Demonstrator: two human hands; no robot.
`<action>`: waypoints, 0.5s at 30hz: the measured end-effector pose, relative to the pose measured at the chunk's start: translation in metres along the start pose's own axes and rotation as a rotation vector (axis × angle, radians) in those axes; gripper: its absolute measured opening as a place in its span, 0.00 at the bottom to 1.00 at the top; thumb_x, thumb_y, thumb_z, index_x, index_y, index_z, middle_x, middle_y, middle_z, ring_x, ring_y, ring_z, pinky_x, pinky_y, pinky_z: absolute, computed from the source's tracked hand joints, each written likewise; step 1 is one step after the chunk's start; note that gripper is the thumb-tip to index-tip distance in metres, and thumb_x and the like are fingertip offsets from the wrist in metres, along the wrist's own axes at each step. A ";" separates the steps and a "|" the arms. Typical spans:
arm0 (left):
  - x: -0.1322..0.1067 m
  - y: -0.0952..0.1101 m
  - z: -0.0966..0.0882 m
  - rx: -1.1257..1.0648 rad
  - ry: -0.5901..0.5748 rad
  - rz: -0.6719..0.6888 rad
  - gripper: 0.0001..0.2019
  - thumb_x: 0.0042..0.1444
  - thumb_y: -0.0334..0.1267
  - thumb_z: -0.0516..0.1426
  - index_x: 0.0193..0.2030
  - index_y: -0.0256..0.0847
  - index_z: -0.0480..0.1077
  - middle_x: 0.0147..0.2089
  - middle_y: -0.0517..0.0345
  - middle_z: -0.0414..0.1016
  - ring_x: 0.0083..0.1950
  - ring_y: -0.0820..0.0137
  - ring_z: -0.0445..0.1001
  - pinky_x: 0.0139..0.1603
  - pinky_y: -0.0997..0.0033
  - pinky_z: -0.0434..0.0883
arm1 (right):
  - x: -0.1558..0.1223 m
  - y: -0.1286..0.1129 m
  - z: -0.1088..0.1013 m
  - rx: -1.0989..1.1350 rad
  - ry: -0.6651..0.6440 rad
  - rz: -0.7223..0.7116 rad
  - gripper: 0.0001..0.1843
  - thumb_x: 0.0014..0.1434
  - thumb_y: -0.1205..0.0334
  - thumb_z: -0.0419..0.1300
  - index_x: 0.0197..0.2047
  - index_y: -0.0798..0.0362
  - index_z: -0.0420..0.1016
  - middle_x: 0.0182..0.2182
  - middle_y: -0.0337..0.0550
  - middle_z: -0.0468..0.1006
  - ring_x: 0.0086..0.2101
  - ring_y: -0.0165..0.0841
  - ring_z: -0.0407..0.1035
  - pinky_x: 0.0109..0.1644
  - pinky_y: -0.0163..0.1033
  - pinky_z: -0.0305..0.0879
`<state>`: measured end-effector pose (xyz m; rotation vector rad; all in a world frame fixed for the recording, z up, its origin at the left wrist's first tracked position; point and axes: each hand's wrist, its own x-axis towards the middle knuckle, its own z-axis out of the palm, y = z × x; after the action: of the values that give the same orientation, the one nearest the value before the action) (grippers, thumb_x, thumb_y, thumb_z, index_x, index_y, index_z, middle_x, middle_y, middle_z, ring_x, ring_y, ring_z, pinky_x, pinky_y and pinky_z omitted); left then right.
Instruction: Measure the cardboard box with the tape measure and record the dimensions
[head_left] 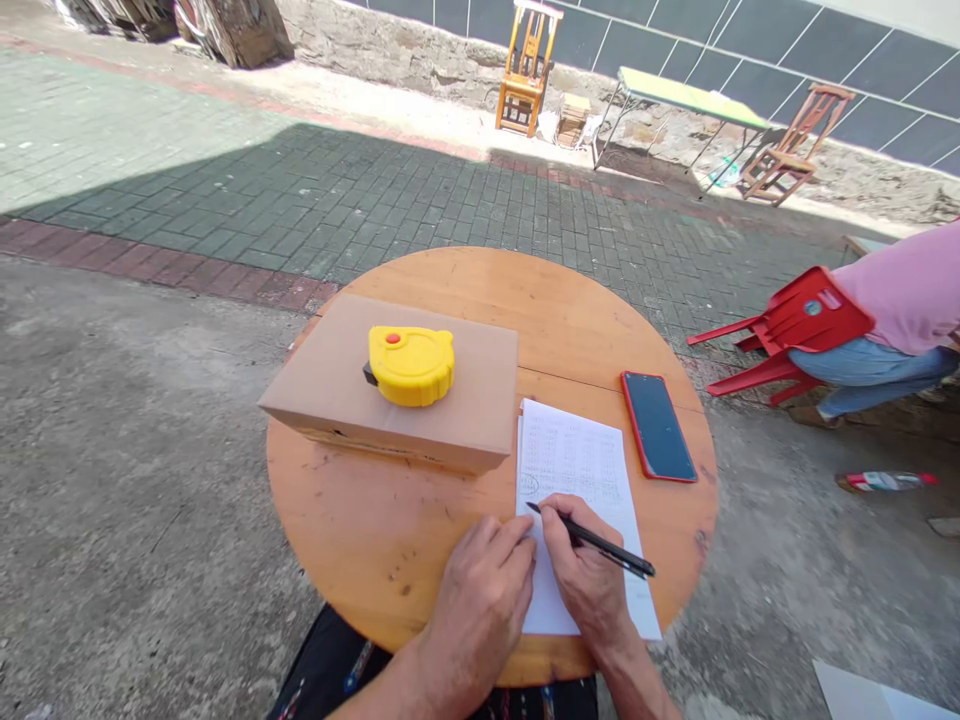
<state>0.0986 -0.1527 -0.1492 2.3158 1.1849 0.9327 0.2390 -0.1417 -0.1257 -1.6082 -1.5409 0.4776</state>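
Note:
White sheets of paper (pixel 577 430), with rows of handwritten figures and a circled spot at the left, lie on the round wooden table (pixel 360 540). My right hand (pixel 585 565) is closed round a black pen (pixel 611 550), its tip just over the paper below the circled spot. At the left edge of the sheets, my left hand (pixel 487 580) is curled with its fingertips pressing on the paper; the undersides of its fingers are hidden. A yellow tape measure (pixel 412 370) with a red button sits on a closed cardboard box (pixel 472 400), left of the paper.
A phone with a red case (pixel 660 425) lies right of the paper. Beyond the table, a person in pink (pixel 915 285) sits on a red plastic chair (pixel 802 310). A bottle (pixel 885 482) lies on the ground. Wooden chairs and a folding table (pixel 686 95) stand along the wall.

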 end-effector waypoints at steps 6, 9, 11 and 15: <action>0.000 -0.001 0.000 -0.017 -0.007 -0.011 0.11 0.64 0.27 0.50 0.44 0.37 0.74 0.49 0.50 0.77 0.38 0.64 0.68 0.40 0.62 0.73 | 0.001 -0.001 0.000 0.005 -0.011 -0.004 0.10 0.62 0.65 0.55 0.30 0.52 0.74 0.24 0.37 0.77 0.24 0.31 0.71 0.30 0.32 0.68; 0.001 -0.001 0.000 -0.020 -0.009 -0.015 0.11 0.64 0.27 0.50 0.44 0.38 0.74 0.48 0.50 0.77 0.37 0.64 0.67 0.39 0.62 0.72 | 0.001 0.000 0.000 -0.010 -0.021 -0.006 0.11 0.62 0.65 0.55 0.30 0.52 0.74 0.23 0.37 0.77 0.24 0.30 0.71 0.29 0.32 0.68; 0.002 -0.001 0.000 -0.014 -0.012 -0.016 0.12 0.64 0.28 0.49 0.43 0.38 0.74 0.48 0.50 0.77 0.36 0.64 0.67 0.39 0.62 0.72 | 0.000 0.001 0.000 -0.018 -0.026 -0.010 0.11 0.62 0.65 0.55 0.29 0.52 0.74 0.22 0.36 0.76 0.23 0.30 0.70 0.28 0.32 0.68; 0.002 0.000 0.000 -0.011 -0.003 -0.008 0.11 0.64 0.27 0.50 0.44 0.37 0.74 0.48 0.51 0.77 0.37 0.64 0.67 0.39 0.62 0.72 | 0.000 0.001 -0.001 -0.025 -0.035 -0.021 0.11 0.62 0.65 0.54 0.29 0.52 0.74 0.21 0.36 0.76 0.22 0.30 0.70 0.28 0.32 0.67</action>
<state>0.0993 -0.1513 -0.1486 2.3016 1.1846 0.9303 0.2405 -0.1419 -0.1257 -1.6095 -1.5939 0.4787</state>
